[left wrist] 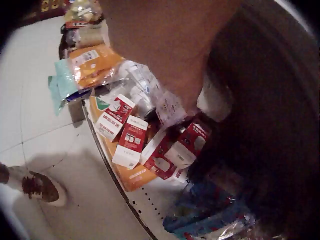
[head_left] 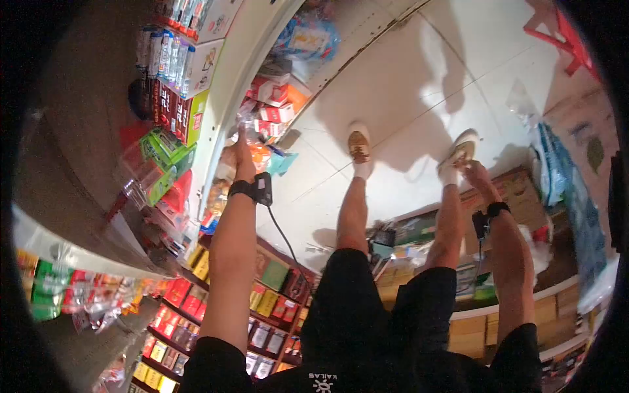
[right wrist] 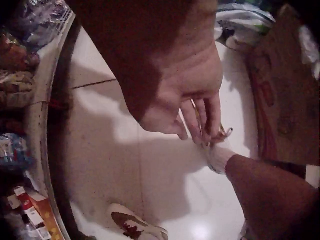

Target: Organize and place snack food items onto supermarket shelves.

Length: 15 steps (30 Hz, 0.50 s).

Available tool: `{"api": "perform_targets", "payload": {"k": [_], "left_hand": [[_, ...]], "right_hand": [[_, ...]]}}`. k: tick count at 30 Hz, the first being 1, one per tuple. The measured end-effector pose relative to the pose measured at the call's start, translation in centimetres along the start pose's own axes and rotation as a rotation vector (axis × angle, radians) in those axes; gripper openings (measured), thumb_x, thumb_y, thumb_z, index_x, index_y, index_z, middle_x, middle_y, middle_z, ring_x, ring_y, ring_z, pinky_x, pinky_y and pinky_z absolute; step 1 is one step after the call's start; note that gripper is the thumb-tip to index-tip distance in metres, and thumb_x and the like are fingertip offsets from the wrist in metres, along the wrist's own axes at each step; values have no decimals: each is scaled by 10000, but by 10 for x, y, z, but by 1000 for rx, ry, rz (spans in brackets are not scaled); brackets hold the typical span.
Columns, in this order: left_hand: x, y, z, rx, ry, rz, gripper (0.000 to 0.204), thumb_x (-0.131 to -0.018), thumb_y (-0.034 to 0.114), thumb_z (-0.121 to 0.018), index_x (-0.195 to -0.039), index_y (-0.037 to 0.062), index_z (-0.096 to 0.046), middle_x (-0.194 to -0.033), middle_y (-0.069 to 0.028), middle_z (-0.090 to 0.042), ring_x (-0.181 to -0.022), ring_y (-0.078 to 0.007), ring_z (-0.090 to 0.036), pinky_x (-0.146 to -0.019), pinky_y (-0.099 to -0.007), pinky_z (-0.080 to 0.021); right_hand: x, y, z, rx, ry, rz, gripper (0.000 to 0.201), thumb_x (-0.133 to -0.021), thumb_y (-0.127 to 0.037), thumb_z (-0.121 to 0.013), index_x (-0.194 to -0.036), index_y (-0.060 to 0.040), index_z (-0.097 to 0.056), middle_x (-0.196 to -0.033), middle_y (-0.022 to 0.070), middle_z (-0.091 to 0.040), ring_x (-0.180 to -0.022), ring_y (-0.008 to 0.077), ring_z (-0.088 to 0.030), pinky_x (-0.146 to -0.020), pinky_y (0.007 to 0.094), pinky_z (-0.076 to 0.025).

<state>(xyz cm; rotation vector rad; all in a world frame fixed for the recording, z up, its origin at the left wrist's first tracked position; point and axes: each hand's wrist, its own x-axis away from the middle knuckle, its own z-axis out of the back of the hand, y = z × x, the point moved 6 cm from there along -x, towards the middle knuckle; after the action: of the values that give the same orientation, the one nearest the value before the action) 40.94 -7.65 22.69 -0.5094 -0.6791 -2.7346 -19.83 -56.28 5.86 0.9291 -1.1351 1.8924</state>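
My left hand reaches into the low shelf at left, among small packages. Its fingertips meet a clear plastic packet with pink print in the left wrist view; the fingers are hidden there, so I cannot tell whether they grip it. Red and white boxes lie in a heap beside that hand, on an orange box. My right hand hangs over the white floor, fingers loosely bent with nothing visible in them. Its fingertips overlap the brown and white shoe in the head view.
White tiled floor lies between the shelf and a cardboard box. Orange and teal packets stick out past the shelf edge. Green gum packs sit higher up. A red stool stands at far right. Cables hang from both wrists.
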Motion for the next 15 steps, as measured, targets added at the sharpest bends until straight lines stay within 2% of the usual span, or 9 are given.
{"api": "perform_targets", "payload": {"k": [3,4,5,6,7,8,10,11,15], "left_hand": [[-48,25,-9,-202,7,-493,698,-990,560,-595,-1411,4,-610,-1469,-160,-596,-1301,-336,-598,-1043,-427,-477],[-58,29,-13,-204,-9,-510,698,-990,560,-595,-1411,4,-610,-1469,-160,-596,-1301,-336,-598,-1043,-427,-477],[-69,20,-13,-224,-5,-269,693,-994,554,-584,-1396,-9,-614,-1431,-179,-618,-1287,-341,-598,-1034,-418,-481],[-75,10,-10,-242,4,-28,688,-999,548,-573,-1382,-22,-618,-1392,-198,-640,-1273,-346,-598,-1025,-409,-484],[-80,5,-12,-206,-22,4,667,-999,523,-575,-1379,-24,-609,-1388,-205,-634,-1262,-350,-599,-1023,-412,-484],[-83,-7,-9,-152,-52,15,647,-999,498,-577,-1376,-27,-600,-1384,-213,-628,-1252,-354,-599,-1020,-416,-485],[-83,-30,0,-34,-93,66,607,-999,448,-581,-1371,-31,-582,-1377,-228,-617,-1231,-361,-600,-1015,-422,-485],[-78,-40,0,30,-116,104,588,-998,423,-583,-1368,-34,-573,-1373,-236,-611,-1220,-365,-600,-1012,-426,-486],[-51,-93,4,419,-141,265,516,-998,323,-591,-1357,-43,-538,-1358,-267,-587,-1178,-379,-602,-1002,-439,-487]], "right_hand": [[4,29,-74,14,9,-317,271,-1001,-204,-609,-1194,-19,-653,-1030,181,-749,-887,274,-750,-745,382,-602],[8,1,-92,-137,-49,-116,232,-1005,-201,-590,-1150,-34,-660,-956,133,-740,-811,244,-728,-675,368,-584],[5,-2,-129,-627,-11,-235,213,-946,-166,-623,-1093,-33,-700,-1002,166,-735,-847,335,-718,-752,438,-591],[-22,14,-194,-1194,-284,-158,144,-907,-107,-653,-1016,-23,-696,-984,140,-736,-857,301,-713,-750,415,-586],[-36,-24,-212,-520,-82,48,128,-893,-126,-668,-983,-38,-689,-971,146,-737,-867,310,-707,-755,432,-578],[-6,-111,-156,-454,-68,-40,147,-899,-164,-660,-982,-48,-696,-967,186,-733,-880,357,-707,-783,465,-575],[-15,-179,-155,-479,0,90,161,-907,-176,-638,-965,-42,-707,-989,231,-735,-936,442,-702,-838,504,-565],[-14,-220,-140,-381,99,257,191,-924,-211,-627,-960,-44,-712,-983,235,-736,-956,452,-699,-838,511,-567],[-14,-339,-78,-288,3,186,186,-893,-179,-626,-1015,-83,-729,-955,221,-727,-927,418,-708,-850,488,-567]]}}
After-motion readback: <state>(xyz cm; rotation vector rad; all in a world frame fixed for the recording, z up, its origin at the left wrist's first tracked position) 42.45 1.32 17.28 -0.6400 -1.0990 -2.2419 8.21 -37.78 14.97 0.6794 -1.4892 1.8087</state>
